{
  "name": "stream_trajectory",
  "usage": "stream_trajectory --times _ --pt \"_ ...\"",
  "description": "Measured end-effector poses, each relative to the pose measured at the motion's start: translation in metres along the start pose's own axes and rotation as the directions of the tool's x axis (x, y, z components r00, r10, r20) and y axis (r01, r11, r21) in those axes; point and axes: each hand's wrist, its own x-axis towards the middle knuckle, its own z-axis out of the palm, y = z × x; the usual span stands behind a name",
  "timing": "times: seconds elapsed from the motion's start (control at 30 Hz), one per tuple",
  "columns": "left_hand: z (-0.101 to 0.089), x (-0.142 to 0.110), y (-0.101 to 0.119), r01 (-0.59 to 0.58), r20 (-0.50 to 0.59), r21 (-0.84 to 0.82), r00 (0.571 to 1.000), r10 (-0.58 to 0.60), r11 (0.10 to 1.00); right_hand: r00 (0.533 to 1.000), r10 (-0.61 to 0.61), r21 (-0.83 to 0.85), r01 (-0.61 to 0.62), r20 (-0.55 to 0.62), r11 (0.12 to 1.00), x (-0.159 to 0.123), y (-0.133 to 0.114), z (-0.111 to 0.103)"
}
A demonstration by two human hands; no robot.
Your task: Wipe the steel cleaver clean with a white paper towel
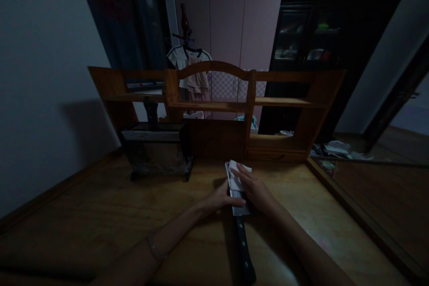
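Black handle (244, 248), nearer than the left hand (218, 198) pinching the blade (240, 210), best suits gripping this likely heavy, stiff cleaver (237, 195); right hand (256, 187) covers white cloth (235, 182), its pinch unclear.

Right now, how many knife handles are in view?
2: one handle on the knife between left hand and right hand, another handle rising from the dark holder at left. Others may be hidden there.

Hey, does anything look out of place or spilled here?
Nothing looks spilled on the wooden desktop. The crumpled pale items on the floor at the right look out of place, lying loose there; I can't tell what they are.
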Motion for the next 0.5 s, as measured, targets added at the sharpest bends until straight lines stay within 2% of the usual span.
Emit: stream_trajectory --times 0.13,0.23,0.4,0.5 --pt "0.000 -0.001 0.002 -0.020 0.021 -0.002 1.000 0.021 1.000 0.999 0.021 -0.118 -0.026 -0.046 0.993 0.000 0.010 0.006" --pt "0.000 0.000 0.000 -0.039 0.011 0.001 0.999 0.039 0.999 1.000 -0.012 -0.138 0.009 -0.020 0.990 0.000 0.006 0.006" --pt "-0.002 0.003 -0.006 0.024 -0.029 0.004 0.999 -0.024 1.000 0.996 -0.059 0.031 0.057 0.064 0.998 0.002 -0.016 -0.002" --pt "-0.003 0.003 -0.006 0.030 0.009 0.008 1.000 -0.030 1.000 0.996 -0.043 0.137 0.032 0.077 0.990 0.001 -0.020 -0.010"
